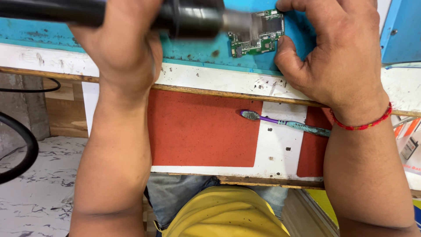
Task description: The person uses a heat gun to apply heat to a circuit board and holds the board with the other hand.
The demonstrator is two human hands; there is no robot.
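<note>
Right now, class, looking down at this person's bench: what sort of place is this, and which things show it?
Probably a small electronics repair bench. The left hand grips a black hot-air tool aimed at a green circuit board, which the right hand steadies on a blue mat. A worn toothbrush lies on the shelf below.

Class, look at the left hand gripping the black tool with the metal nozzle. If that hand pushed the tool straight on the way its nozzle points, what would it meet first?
Most likely the green circuit board. The left hand aims the black tool rightward, its nozzle tip over the board's edge, on the blue mat. Beyond it are the right hand fingers; height is unclear.
</note>
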